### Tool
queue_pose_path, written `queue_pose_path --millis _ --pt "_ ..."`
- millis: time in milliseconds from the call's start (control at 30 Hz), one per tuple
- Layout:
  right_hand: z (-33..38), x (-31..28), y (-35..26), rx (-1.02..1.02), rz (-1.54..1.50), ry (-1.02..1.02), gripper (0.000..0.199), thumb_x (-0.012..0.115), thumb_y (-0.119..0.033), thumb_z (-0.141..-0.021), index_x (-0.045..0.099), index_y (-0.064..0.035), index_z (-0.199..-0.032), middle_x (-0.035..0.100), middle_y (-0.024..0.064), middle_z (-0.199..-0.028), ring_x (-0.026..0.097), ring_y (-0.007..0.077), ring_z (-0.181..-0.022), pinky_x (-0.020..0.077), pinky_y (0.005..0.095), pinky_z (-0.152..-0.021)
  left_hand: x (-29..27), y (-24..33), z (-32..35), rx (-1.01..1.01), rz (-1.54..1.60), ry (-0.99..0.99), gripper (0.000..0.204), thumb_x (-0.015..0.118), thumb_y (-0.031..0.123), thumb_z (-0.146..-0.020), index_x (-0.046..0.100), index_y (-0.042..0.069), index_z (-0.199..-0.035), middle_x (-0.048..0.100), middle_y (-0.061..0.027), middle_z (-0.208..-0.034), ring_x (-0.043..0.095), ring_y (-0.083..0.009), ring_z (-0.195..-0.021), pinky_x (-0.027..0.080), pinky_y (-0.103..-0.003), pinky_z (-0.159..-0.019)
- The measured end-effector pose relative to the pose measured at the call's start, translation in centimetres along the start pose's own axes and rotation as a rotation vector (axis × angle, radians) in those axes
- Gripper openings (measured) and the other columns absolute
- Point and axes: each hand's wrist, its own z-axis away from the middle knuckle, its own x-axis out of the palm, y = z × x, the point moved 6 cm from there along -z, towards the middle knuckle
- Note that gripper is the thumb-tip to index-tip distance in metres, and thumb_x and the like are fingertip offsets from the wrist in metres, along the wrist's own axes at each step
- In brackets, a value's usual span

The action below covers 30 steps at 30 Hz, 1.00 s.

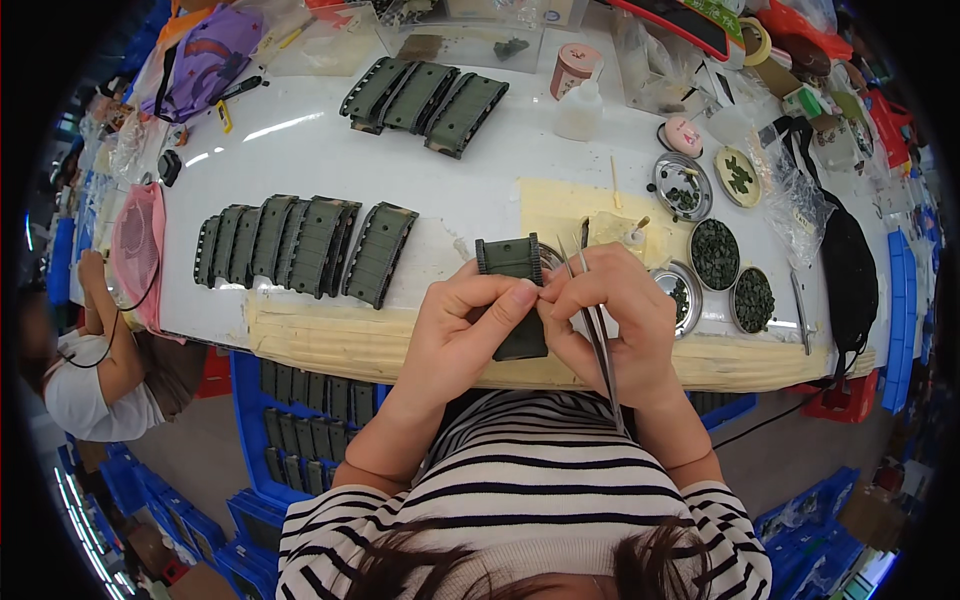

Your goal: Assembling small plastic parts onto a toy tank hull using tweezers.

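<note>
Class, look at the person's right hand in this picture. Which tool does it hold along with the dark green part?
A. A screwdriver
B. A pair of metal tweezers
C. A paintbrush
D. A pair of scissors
B: the right hand grips thin metal tweezers, their two slim prongs crossing it, while both hands pinch the dark green part.

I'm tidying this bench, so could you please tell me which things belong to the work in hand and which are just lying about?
In use:
left hand and right hand on the dark green part
tweezers in the right hand
small dishes of green bits

Lying about:
purple bag
black cloth bag
tape roll
white bottle
</note>
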Motion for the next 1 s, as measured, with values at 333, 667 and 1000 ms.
queue_pose_path --millis 333,667,1000 --pt "0.12 -0.10 -0.44 -0.086 0.048 0.019 0.023 0.075 0.006 -0.065 0.060 -0.0051 -0.078 0.066 0.0066 -0.080 0.063 0.0247 -0.075 0.0520 0.0318 -0.067 -0.16 -0.11 -0.04 -0.039 0.105 0.048 0.009 0.061 0.003 -0.090 0.067 -0.003 -0.093 0.069 -0.0100 -0.099 0.063 -0.0132 -0.092 0.047 -0.028 -0.087" --pt "0.45 -0.03 -0.09 -0.011 0.004 0.041 0.022 0.075 0.007 -0.066 0.060 -0.0048 -0.076 0.068 0.0073 -0.082 0.066 0.0240 -0.076 0.0534 0.0313 -0.067 -0.44 0.23 0.12 -0.013 0.068 0.099 0.006 0.068 0.001 -0.085 0.069 -0.003 -0.089 0.061 -0.0096 -0.103 0.059 -0.0124 -0.091 0.048 -0.025 -0.079" --pt "0.73 0.14 -0.10 -0.093 0.059 0.028 0.020 0.074 0.007 -0.065 0.061 -0.0039 -0.077 0.070 0.0099 -0.091 0.068 0.0261 -0.081 0.0556 0.0329 -0.069 -0.35 -0.44 0.13 -0.100 0.153 0.052 0.007 0.065 0.000 -0.087 0.068 -0.004 -0.091 0.063 -0.0091 -0.099 0.059 -0.0114 -0.088 0.047 -0.024 -0.077"
